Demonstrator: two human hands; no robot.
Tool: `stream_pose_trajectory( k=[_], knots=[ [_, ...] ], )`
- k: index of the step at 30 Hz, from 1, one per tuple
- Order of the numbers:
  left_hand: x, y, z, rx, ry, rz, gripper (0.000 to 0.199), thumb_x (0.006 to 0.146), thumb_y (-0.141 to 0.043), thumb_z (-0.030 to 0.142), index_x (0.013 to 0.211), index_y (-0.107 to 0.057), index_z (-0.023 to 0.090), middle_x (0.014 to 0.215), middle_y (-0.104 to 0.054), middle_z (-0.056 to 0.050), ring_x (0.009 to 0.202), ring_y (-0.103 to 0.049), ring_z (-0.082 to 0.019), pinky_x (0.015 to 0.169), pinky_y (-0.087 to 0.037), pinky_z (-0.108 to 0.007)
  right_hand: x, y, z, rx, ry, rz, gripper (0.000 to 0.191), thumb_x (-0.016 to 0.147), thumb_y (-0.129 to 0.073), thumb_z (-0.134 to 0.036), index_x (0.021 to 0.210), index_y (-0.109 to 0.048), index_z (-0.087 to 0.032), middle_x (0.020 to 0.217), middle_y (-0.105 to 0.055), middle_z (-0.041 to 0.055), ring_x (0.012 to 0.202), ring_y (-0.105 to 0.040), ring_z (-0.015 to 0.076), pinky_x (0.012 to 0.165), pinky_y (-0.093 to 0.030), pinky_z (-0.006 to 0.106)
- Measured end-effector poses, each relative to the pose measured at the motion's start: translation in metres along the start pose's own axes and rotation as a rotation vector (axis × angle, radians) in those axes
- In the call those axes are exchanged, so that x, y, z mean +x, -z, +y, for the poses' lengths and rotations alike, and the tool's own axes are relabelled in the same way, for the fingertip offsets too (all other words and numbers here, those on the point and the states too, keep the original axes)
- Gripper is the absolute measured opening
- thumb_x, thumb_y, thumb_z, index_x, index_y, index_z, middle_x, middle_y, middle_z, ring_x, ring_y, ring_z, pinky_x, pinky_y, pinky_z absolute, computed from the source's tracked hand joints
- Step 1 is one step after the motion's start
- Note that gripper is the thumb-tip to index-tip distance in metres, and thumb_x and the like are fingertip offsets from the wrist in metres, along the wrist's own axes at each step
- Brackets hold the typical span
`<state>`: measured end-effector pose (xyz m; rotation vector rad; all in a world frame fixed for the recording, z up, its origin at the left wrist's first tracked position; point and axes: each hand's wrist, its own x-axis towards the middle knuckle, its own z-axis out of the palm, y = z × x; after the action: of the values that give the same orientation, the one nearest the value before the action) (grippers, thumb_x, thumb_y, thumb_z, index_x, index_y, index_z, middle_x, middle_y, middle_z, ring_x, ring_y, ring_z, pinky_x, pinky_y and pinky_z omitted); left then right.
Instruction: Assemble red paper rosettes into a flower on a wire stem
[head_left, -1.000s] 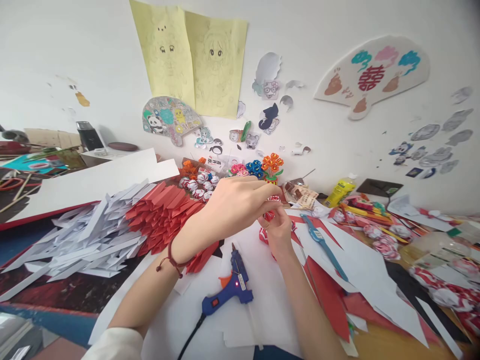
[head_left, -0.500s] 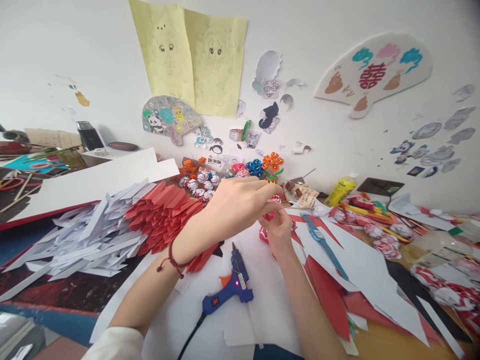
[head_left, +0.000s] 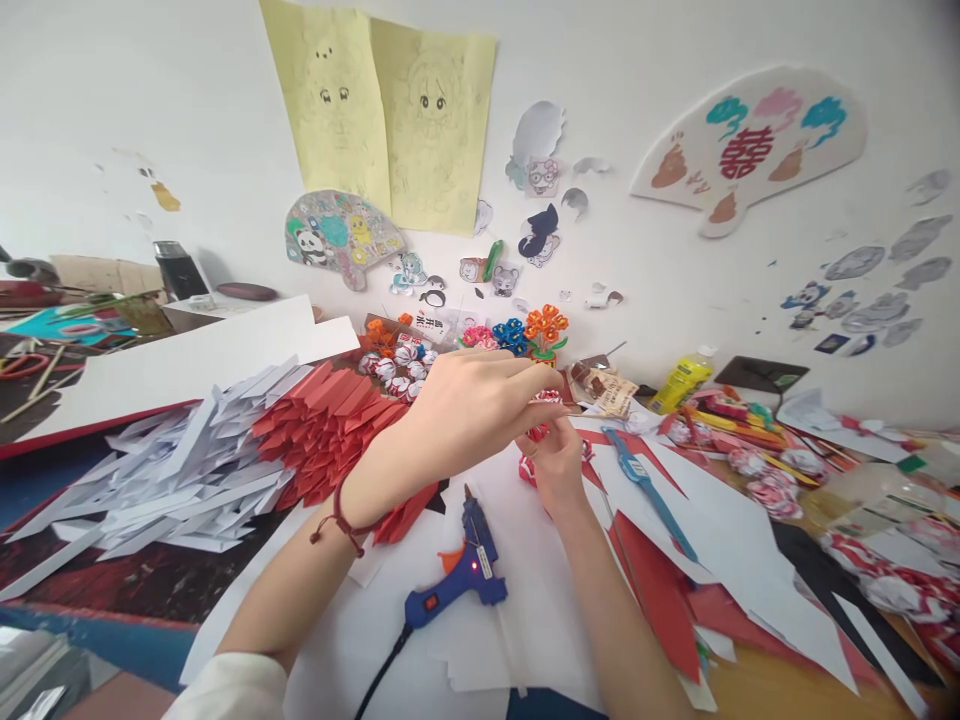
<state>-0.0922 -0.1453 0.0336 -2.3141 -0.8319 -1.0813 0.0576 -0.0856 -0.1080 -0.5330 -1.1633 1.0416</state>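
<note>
My left hand [head_left: 487, 400], a dark red cord bracelet at its wrist, reaches over from the left with fingers bent together on a small red-and-white folded-paper ball [head_left: 546, 402]. My right hand [head_left: 559, 460] pinches the same paper ball from below and right. My fingers hide most of it. More red-and-white paper [head_left: 527, 470] shows just behind my right hand; whether it is joined to the held ball I cannot tell. Below my hands, a blue hot glue gun [head_left: 472, 560] with an orange trigger and a lit red light lies on white paper [head_left: 345, 630].
Piles of white paper strips [head_left: 180, 460] and red folded strips [head_left: 330, 430] lie left. A blue strap-like device [head_left: 646, 490] rests on paper at right. Behind are paper balls [head_left: 405, 370], orange flowers [head_left: 546, 330] and a yellow bottle [head_left: 684, 380]. More red-and-white balls [head_left: 774, 492] sit right.
Both hands stay around the paper ball. My left fingers have shifted very slightly. The glue gun and piles have not moved.
</note>
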Motion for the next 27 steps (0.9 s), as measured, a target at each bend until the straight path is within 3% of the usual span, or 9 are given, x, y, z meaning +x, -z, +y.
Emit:
stream_pose_trajectory(
  k=[11, 19, 27],
  knots=[
    [-0.001, 0.016, -0.008, 0.002, 0.067, -0.082, 0.041, 0.094, -0.051, 0.053, 0.099, -0.069, 0.017, 0.07, -0.068, 0.0, 0.065, -0.063, -0.012, 0.064, -0.043, -0.024, -0.003, -0.003, -0.007, -0.001, -0.012, -0.022, 0.04, 0.066, -0.085, -0.025, 0.102, -0.068, -0.024, 0.104, -0.068, 0.0041, 0.099, -0.064, 0.0219, 0.093, -0.05, 0.04],
    [-0.002, 0.027, -0.014, -0.001, 0.113, -0.115, 0.049, 0.091, -0.048, 0.061, 0.1, -0.069, 0.017, 0.067, -0.067, -0.001, 0.064, -0.063, -0.013, 0.065, -0.042, -0.025, -0.005, -0.002, -0.004, 0.032, -0.03, -0.023, 0.043, 0.065, -0.086, -0.025, 0.103, -0.069, -0.027, 0.106, -0.068, 0.0049, 0.1, -0.063, 0.0246, 0.088, -0.053, 0.043],
    [-0.004, 0.036, -0.018, -0.044, 0.127, -0.1, 0.045, 0.091, -0.05, 0.06, 0.099, -0.068, 0.019, 0.068, -0.067, 0.003, 0.062, -0.061, -0.011, 0.065, -0.039, -0.025, -0.011, -0.008, -0.015, 0.041, -0.065, -0.076, 0.04, 0.067, -0.085, -0.025, 0.105, -0.07, -0.028, 0.105, -0.068, 0.0045, 0.099, -0.063, 0.023, 0.092, -0.05, 0.043]
  ],
)
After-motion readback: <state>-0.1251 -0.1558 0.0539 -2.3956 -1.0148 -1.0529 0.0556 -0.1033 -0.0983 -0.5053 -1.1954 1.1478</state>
